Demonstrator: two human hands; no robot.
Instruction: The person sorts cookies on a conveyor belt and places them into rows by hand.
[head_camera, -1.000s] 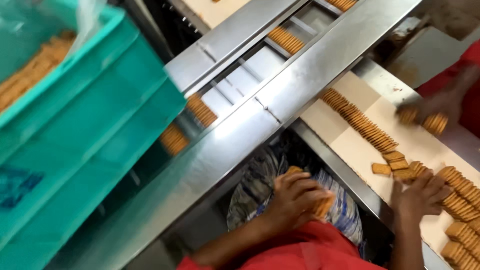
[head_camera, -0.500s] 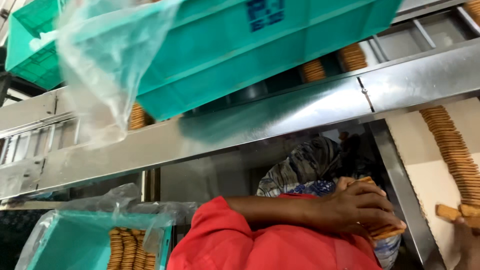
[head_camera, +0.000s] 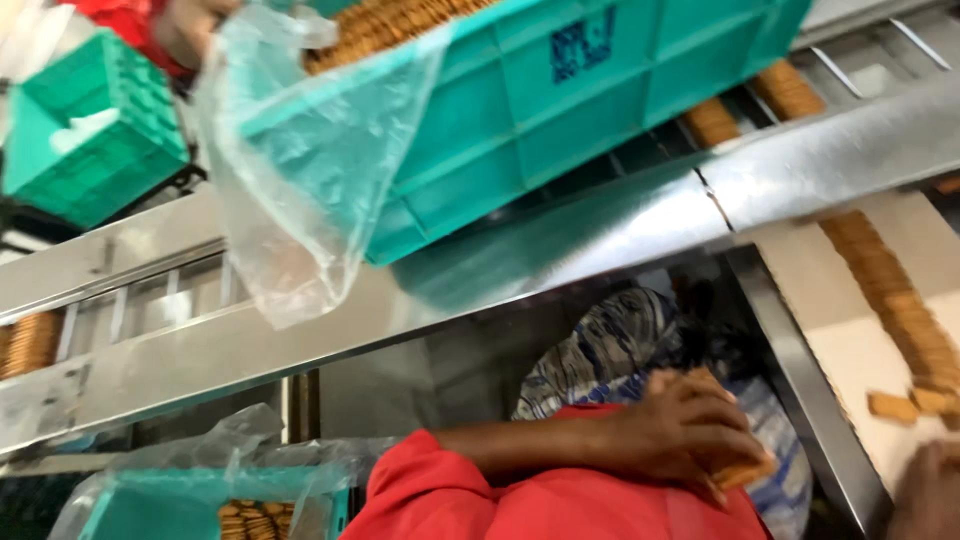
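We are clenching our left hand (head_camera: 690, 435) on a stack of tan round biscuits (head_camera: 745, 472); any slackening risks spilling them. Our right hand (head_camera: 925, 490), fingers unclear.

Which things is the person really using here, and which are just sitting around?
In use:
left hand gripping a stack of biscuits
right hand at the belt edge, partly out of view
row of biscuits on the tan belt

Just sitting around:
big green crate
clear plastic liner
small green crate
lower lined crate
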